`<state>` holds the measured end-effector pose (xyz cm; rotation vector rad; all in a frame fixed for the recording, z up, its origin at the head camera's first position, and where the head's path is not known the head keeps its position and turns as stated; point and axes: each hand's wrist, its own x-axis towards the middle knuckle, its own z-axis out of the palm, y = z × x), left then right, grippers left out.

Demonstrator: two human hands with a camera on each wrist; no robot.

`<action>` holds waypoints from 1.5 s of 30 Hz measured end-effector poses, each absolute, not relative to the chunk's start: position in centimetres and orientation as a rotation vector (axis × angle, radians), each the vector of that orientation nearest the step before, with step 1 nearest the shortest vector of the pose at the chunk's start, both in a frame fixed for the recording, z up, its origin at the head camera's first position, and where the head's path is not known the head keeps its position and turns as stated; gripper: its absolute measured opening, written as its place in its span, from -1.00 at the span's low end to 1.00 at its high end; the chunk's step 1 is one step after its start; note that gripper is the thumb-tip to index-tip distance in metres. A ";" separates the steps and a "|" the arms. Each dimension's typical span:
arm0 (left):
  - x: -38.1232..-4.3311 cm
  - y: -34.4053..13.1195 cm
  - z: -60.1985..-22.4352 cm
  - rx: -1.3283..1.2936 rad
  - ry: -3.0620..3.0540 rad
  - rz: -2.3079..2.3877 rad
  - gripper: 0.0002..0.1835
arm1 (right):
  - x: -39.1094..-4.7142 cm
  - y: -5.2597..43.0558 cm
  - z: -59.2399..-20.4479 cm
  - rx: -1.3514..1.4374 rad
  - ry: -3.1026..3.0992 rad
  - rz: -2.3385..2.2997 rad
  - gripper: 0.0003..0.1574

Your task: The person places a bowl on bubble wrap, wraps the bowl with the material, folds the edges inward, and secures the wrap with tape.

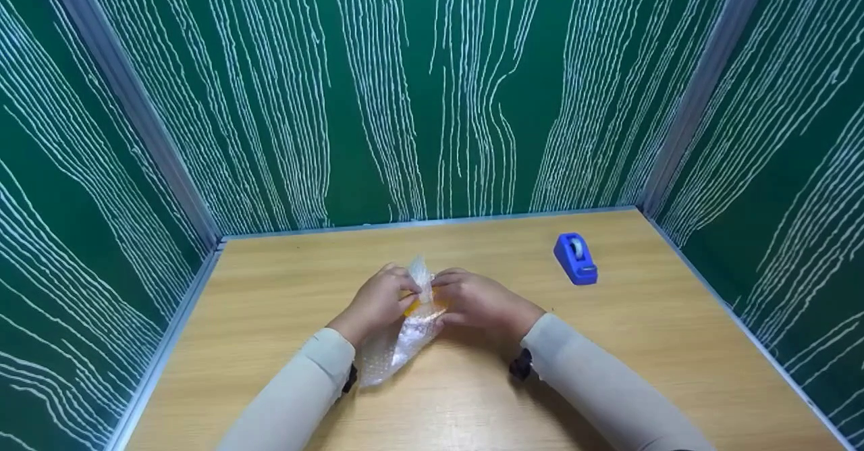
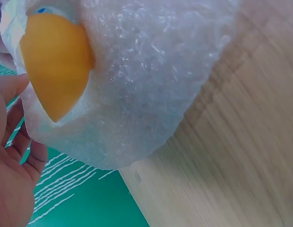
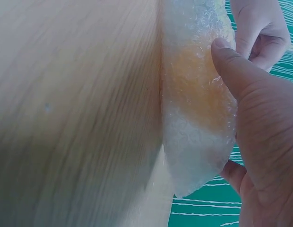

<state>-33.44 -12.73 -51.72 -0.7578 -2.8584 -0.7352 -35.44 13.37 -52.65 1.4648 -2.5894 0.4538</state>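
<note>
A sheet of clear bubble wrap (image 1: 385, 360) lies folded around a smooth orange-yellow object (image 2: 56, 61) at the middle of the table. Its kind is unclear; a small blue mark shows at its upper end in the left wrist view. My left hand (image 1: 380, 299) pinches the wrap's edge on the left side, where an upright flap rises. On the other side my right hand (image 1: 482, 300) holds the wrapped object, its thumb (image 3: 229, 61) on the near face and fingers behind. Orange shows blurred through the wrap (image 3: 198, 151) in the right wrist view, while the left side gapes and bares the object.
A blue tape dispenser (image 1: 574, 258) with a roll of tape stands toward the back right of the wooden table (image 1: 270, 289). Green panels (image 1: 432, 100) with wavy white lines enclose the table at the back and both sides, framed by grey metal posts (image 1: 695, 93).
</note>
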 end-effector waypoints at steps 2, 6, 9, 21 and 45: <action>-33.5 -12.7 -51.9 -0.794 -2.843 -0.719 -0.87 | -35.5 13.5 -52.8 1.481 -2.550 0.461 -0.27; -33.5 -12.6 -52.0 -0.804 -2.865 -0.708 -0.86 | -35.5 13.6 -53.0 1.447 -2.575 0.486 -0.32; -33.5 -12.6 -52.1 -0.797 -2.888 -0.706 -0.85 | -35.5 13.6 -53.1 1.401 -2.617 0.525 -0.34; -34.0 -13.0 -52.4 -0.791 -2.937 -0.822 -0.82 | -35.8 13.5 -53.2 1.525 -2.545 0.453 -0.42; -30.6 -17.4 -50.4 -0.748 -3.005 -0.777 -0.84 | -35.6 13.3 -53.2 1.526 -2.619 0.449 -0.57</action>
